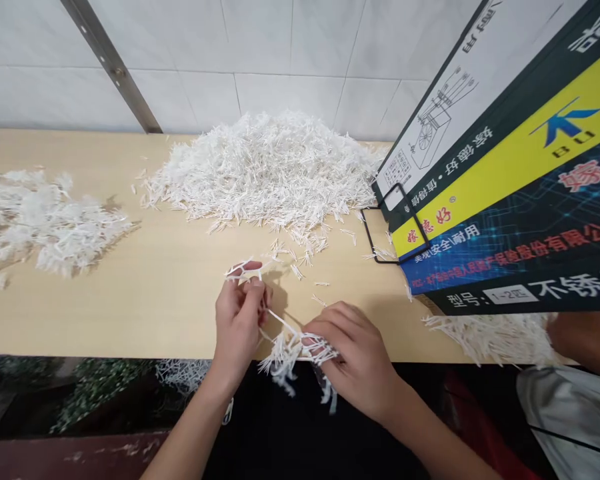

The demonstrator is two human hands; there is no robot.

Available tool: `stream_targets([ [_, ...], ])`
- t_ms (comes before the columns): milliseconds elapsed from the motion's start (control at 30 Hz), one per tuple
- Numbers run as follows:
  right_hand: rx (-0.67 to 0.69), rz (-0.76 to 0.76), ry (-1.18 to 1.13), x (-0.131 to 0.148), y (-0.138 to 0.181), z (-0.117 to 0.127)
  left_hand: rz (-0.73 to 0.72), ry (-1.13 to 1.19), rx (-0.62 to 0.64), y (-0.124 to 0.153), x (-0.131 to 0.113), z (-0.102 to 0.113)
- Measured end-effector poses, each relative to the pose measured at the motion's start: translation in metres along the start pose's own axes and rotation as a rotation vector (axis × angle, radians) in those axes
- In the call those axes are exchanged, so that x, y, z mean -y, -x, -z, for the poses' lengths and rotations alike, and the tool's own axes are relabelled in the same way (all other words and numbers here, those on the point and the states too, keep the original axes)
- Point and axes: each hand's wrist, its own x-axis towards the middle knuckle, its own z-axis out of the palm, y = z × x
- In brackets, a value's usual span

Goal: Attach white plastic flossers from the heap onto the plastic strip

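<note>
My left hand (240, 317) is closed in a pinch on one end of a white plastic frame (280, 320) of thin sticks, held just above the table's near edge. My right hand (353, 350) grips the frame's other end, where a bunch of small white sticks (290, 353) hangs down over the edge. The two hands are about a hand's width apart. A big heap of loose white sticks (265, 167) lies behind them on the wooden table (170, 293).
A second, flatter pile of white frames (40, 220) lies at the left. A large printed cardboard box (510, 167) leans at the right with a black wire stand (390, 227) by it. More sticks (490, 333) lie under the box. Another person's arm (585, 340) shows at the right edge.
</note>
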Motion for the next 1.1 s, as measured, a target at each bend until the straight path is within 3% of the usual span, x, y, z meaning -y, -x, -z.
stream_targets([
  [67,-0.117,-0.124,-0.171,0.0,0.011,0.0,0.061,0.017,-0.041,0.014,-0.003,0.005],
  [167,-0.167,-0.311,-0.372,0.008,0.025,-0.004,0.108,-0.075,-0.159,0.034,-0.004,0.014],
  [267,-0.215,-0.451,-0.425,0.018,0.031,-0.015,0.056,-0.286,-0.115,0.045,0.002,0.024],
  [333,-0.251,-0.491,-0.402,0.022,0.028,-0.02,-0.095,-0.502,0.043,0.046,0.007,0.032],
  [467,-0.226,-0.485,-0.377,0.015,0.003,-0.016,-0.591,-0.84,0.395,0.034,0.01,0.045],
  [533,-0.167,-0.485,-0.383,0.002,-0.014,-0.01,-0.759,-0.928,0.459,0.024,0.009,0.049],
  [600,-0.087,-0.49,-0.405,-0.013,-0.028,-0.004,-0.832,-0.985,0.492,0.016,0.008,0.051],
  [667,-0.026,-0.487,-0.425,-0.027,-0.038,-0.001,-0.837,-1.003,0.511,0.01,0.01,0.051],
  [733,-0.05,-0.488,-0.438,-0.036,-0.047,-0.001,-0.825,-1.015,0.502,0.007,0.013,0.049],
  [867,-0.229,-0.548,-0.528,-0.036,-0.07,-0.009,-0.76,-1.021,0.463,0.002,0.016,0.044],
  [1000,-0.302,-0.538,-0.61,-0.036,-0.103,-0.022,-0.737,-0.996,0.342,-0.002,0.014,0.04],
  [1100,-0.446,-0.515,-0.551,-0.054,-0.129,-0.013,-0.761,-1.051,0.322,0.0,0.014,0.04],
])
